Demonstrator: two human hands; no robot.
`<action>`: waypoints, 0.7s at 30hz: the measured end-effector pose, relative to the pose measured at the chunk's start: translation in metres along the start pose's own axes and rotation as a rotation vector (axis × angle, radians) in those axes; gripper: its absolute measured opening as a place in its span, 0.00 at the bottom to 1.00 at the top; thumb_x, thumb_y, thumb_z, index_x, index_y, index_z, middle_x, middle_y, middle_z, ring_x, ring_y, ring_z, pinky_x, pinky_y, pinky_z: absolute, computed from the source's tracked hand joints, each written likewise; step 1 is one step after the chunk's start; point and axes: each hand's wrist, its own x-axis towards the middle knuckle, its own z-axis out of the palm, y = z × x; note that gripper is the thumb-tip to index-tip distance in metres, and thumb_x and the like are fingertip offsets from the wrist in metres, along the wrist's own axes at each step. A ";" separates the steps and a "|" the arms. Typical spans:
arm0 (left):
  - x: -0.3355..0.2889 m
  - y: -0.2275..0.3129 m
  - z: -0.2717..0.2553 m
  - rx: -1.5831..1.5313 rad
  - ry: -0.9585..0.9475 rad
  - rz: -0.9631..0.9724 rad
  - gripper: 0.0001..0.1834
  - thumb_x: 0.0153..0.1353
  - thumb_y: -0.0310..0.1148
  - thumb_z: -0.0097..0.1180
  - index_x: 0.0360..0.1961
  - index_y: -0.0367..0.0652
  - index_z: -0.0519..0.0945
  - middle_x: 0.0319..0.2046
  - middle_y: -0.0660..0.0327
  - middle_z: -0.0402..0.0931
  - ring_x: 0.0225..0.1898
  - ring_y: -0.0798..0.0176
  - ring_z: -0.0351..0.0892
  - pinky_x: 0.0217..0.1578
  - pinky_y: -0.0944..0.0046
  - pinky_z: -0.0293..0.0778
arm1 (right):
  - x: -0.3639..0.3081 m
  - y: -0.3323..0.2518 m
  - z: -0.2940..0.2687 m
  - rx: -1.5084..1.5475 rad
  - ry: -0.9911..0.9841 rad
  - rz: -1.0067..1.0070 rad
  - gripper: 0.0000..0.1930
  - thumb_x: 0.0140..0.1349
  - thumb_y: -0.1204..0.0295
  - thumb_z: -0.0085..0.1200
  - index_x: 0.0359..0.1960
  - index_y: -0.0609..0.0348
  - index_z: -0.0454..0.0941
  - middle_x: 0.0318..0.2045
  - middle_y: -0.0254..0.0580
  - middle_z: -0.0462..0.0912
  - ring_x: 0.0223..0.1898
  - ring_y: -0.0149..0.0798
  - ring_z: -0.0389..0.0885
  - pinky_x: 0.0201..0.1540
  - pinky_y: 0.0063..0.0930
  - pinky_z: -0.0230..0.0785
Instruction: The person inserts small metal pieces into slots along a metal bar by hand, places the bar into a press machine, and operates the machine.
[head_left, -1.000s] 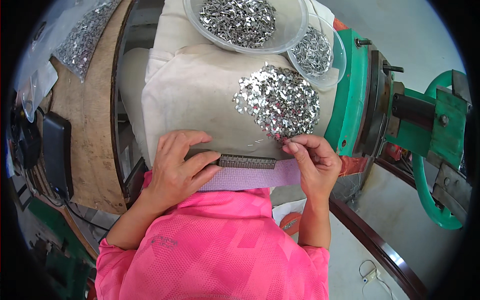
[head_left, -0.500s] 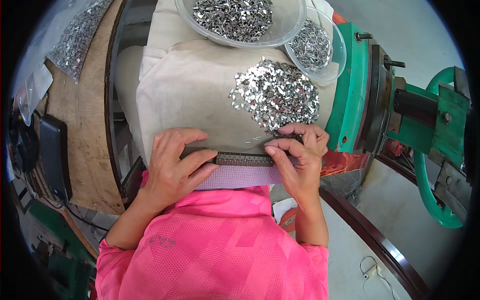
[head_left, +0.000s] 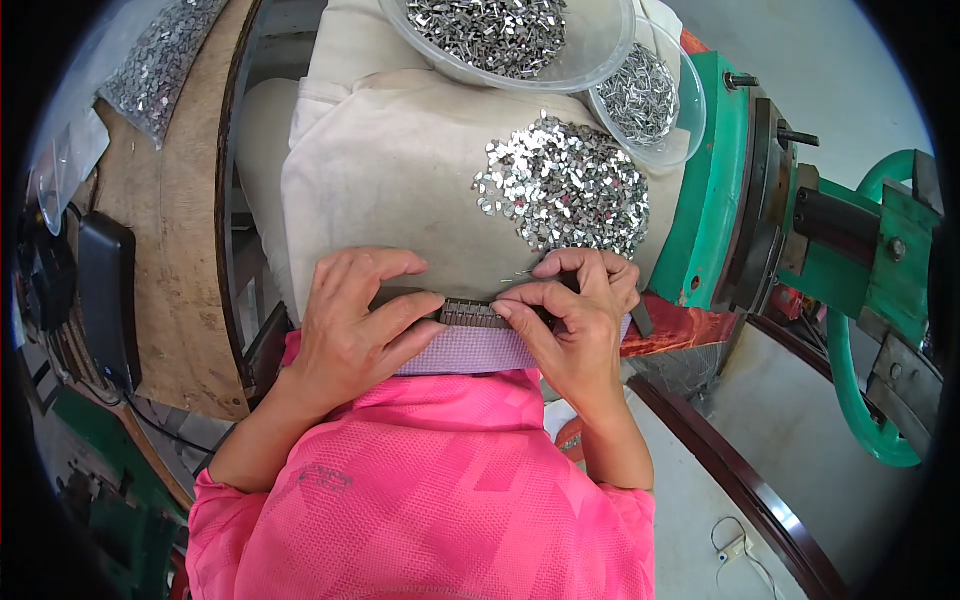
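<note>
A narrow dark metal bar with a row of fine slots point(head_left: 473, 314) lies across my lap, on a lilac checked cloth point(head_left: 470, 350). My left hand point(head_left: 360, 315) grips its left end between thumb and forefinger, the other fingers curled loosely above. My right hand point(head_left: 580, 315) has thumb and forefinger pinched together over the middle of the bar. Anything between those fingertips is too small to make out, and the hand covers the bar's right part. Beyond my right hand a heap of small shiny metal pieces point(head_left: 570, 190) rests on a beige cloth point(head_left: 390, 180).
A large clear plastic bowl point(head_left: 610, 62) of dark metal bits and a smaller clear tub point(head_left: 690, 140) of thin pins stand at the far side. Green machinery point(head_left: 700, 200) with a handwheel is on the right. A wooden bench point(head_left: 180, 250) at left bears a bag of metal pieces point(head_left: 165, 65).
My right hand has slid left along the bar, its fingertips now nearer my left hand. The left hand keeps its hold. The whole view has shifted slightly.
</note>
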 end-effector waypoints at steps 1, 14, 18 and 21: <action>0.000 0.000 0.000 0.002 0.000 0.000 0.14 0.46 0.34 0.72 0.35 0.47 0.84 0.48 0.62 0.77 0.46 0.57 0.76 0.46 0.56 0.67 | 0.001 0.000 -0.001 -0.010 -0.008 -0.005 0.08 0.49 0.63 0.71 0.30 0.48 0.89 0.40 0.30 0.78 0.51 0.45 0.65 0.53 0.42 0.50; 0.001 0.000 -0.001 -0.005 0.003 0.004 0.14 0.45 0.34 0.72 0.34 0.47 0.84 0.47 0.62 0.77 0.44 0.58 0.76 0.45 0.57 0.67 | 0.004 0.000 -0.015 -0.052 -0.055 -0.037 0.07 0.48 0.66 0.71 0.30 0.48 0.89 0.39 0.28 0.79 0.49 0.44 0.67 0.54 0.41 0.51; 0.000 0.000 -0.001 -0.002 0.001 0.010 0.14 0.45 0.34 0.72 0.35 0.46 0.84 0.47 0.61 0.77 0.45 0.57 0.76 0.45 0.56 0.67 | 0.009 0.009 -0.021 -0.054 0.022 -0.091 0.08 0.48 0.69 0.71 0.31 0.49 0.87 0.34 0.29 0.79 0.45 0.41 0.70 0.48 0.37 0.56; 0.001 0.001 -0.001 0.000 -0.016 0.012 0.15 0.45 0.33 0.72 0.36 0.46 0.84 0.47 0.60 0.77 0.45 0.56 0.76 0.46 0.56 0.67 | 0.013 0.011 -0.019 -0.034 0.025 -0.091 0.07 0.49 0.69 0.70 0.31 0.49 0.86 0.32 0.29 0.78 0.40 0.39 0.73 0.44 0.36 0.59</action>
